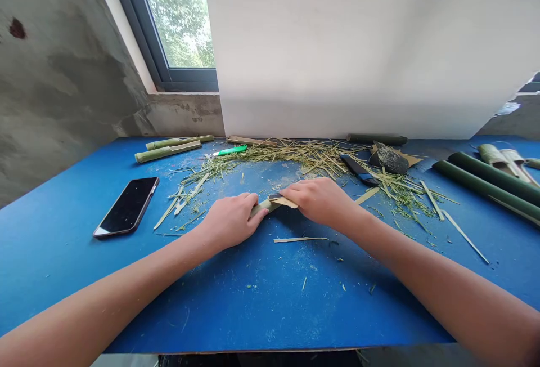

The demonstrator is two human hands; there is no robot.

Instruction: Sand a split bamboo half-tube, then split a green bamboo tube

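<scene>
My left hand [232, 219] is closed round a pale green piece of bamboo [264, 206], low over the middle of the blue table. The bamboo's right end runs toward my right hand [318, 201]. Pinched in those right fingers is a folded piece of sandpaper [283, 202], tan on one face and dark on the other, resting against the bamboo. My palms hide part of both things. A thin bamboo sliver [300, 239] lies on the table just below my hands.
Bamboo shavings [295, 154] are heaped behind my hands, with a green-handled cutter [231, 150] and a black-handled knife [358, 170] among them. A phone [127, 206] lies left. Split bamboo [169, 151] sits back left; dark green bamboo tubes [489, 189] lie right. A white board [363, 46] stands behind.
</scene>
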